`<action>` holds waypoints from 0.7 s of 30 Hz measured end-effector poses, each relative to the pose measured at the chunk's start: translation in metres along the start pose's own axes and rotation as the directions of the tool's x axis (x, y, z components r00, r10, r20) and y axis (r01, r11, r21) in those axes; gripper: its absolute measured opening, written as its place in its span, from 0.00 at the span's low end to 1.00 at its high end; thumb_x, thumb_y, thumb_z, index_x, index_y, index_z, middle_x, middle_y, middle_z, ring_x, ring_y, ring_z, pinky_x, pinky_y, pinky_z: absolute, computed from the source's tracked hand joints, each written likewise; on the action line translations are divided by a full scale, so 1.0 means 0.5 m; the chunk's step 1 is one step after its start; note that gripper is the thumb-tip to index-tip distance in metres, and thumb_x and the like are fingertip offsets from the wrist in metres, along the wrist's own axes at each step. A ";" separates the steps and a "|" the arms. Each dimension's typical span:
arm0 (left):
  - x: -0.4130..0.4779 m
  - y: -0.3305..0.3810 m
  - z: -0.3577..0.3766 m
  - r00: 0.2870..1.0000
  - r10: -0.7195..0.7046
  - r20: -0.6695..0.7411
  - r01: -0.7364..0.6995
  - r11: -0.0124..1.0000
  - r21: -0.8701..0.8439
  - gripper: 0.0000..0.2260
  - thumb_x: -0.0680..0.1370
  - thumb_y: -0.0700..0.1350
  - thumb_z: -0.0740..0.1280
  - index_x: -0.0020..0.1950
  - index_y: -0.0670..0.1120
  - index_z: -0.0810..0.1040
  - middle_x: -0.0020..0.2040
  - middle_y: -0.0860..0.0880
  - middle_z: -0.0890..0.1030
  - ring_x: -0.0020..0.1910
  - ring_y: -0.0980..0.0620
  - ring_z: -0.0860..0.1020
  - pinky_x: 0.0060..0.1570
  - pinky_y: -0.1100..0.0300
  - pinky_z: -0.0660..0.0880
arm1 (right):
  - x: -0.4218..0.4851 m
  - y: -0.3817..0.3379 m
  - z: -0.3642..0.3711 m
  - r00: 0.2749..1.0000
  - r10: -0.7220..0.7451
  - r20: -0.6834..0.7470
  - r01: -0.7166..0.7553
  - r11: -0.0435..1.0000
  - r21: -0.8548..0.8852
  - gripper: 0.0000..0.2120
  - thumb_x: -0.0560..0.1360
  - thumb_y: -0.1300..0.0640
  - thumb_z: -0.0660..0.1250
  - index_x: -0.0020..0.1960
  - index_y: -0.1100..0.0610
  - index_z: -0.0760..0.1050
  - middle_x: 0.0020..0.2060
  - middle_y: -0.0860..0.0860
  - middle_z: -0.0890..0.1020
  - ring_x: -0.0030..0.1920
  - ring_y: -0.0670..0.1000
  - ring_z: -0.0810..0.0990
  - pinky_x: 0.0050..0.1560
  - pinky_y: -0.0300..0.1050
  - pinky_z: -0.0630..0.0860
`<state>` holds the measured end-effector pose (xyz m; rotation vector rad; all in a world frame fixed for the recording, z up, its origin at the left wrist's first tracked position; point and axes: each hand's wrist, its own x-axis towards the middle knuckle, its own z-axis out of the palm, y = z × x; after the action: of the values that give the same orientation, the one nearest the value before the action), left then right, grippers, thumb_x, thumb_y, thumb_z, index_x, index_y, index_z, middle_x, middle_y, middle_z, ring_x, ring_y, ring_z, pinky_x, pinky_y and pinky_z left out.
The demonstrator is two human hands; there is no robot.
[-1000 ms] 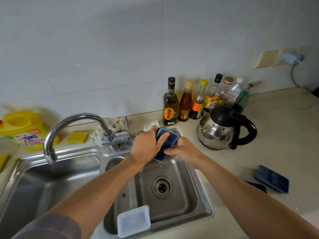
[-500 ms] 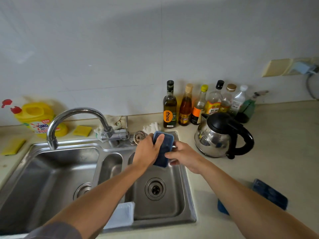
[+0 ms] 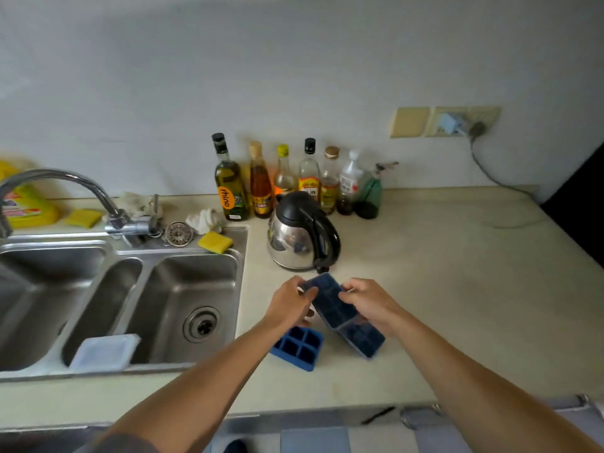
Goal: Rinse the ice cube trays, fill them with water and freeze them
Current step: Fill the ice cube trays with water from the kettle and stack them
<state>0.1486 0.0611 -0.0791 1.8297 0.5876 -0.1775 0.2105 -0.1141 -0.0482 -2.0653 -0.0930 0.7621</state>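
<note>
The word "rhino" reads in dark letters, running vertically, on an orange oval label on the olive oil bottle (image 3: 230, 188), the leftmost of the bottles against the wall. The other bottles (image 3: 309, 178) carry red, yellow and white labels whose print is too small to read. The yellow detergent jug (image 3: 27, 207) at the far left has a red and white label, cut off and too blurred to make out.

Kettle (image 3: 302, 238), oil bottles (image 3: 230, 188), yellow sponge (image 3: 215, 242)
</note>
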 end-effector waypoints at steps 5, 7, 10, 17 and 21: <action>0.005 0.010 0.099 0.999 -0.038 0.034 0.032 0.985 0.168 0.03 0.80 0.45 0.67 0.50 0.47 0.79 0.42 0.46 0.83 0.38 0.49 0.83 0.33 0.56 0.83 | -0.008 0.091 -0.067 0.998 -0.011 -0.059 0.002 0.988 -0.152 0.08 0.81 0.61 0.65 0.53 0.59 0.83 0.50 0.55 0.85 0.53 0.57 0.83 0.56 0.55 0.80; 0.013 0.008 0.120 0.997 -0.053 0.057 0.040 0.976 0.212 0.03 0.80 0.42 0.66 0.49 0.48 0.79 0.42 0.45 0.84 0.38 0.47 0.84 0.37 0.53 0.84 | -0.003 0.121 -0.071 0.997 -0.022 -0.068 0.009 0.982 -0.191 0.08 0.80 0.62 0.65 0.54 0.60 0.83 0.51 0.56 0.85 0.54 0.57 0.83 0.54 0.50 0.78; 0.021 0.004 0.138 0.998 -0.030 0.056 0.009 0.938 0.348 0.06 0.79 0.40 0.65 0.50 0.48 0.80 0.45 0.44 0.85 0.43 0.44 0.85 0.44 0.50 0.84 | 0.008 0.154 -0.069 0.996 -0.056 -0.069 0.036 0.965 -0.259 0.09 0.80 0.62 0.65 0.54 0.60 0.83 0.51 0.57 0.85 0.53 0.57 0.82 0.49 0.45 0.72; 0.036 -0.026 0.153 0.999 0.044 0.012 -0.042 0.791 0.610 0.11 0.80 0.41 0.61 0.56 0.50 0.82 0.52 0.46 0.84 0.49 0.45 0.80 0.43 0.56 0.73 | 0.040 0.185 -0.051 0.995 -0.096 -0.026 0.080 0.925 -0.372 0.09 0.82 0.61 0.63 0.54 0.60 0.83 0.52 0.56 0.85 0.49 0.55 0.81 0.44 0.42 0.68; 0.041 -0.038 0.151 0.997 0.080 -0.022 -0.050 0.785 0.618 0.08 0.81 0.46 0.63 0.54 0.50 0.81 0.50 0.47 0.84 0.47 0.46 0.79 0.44 0.54 0.74 | 0.050 0.185 -0.045 0.991 -0.122 -0.061 0.092 0.929 -0.359 0.11 0.83 0.60 0.63 0.59 0.59 0.82 0.54 0.54 0.85 0.53 0.54 0.82 0.47 0.42 0.72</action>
<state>0.1699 0.0020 -0.1294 2.4990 0.5315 -0.3092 0.2232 -0.1764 -0.1234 -2.4097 -0.3159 0.6257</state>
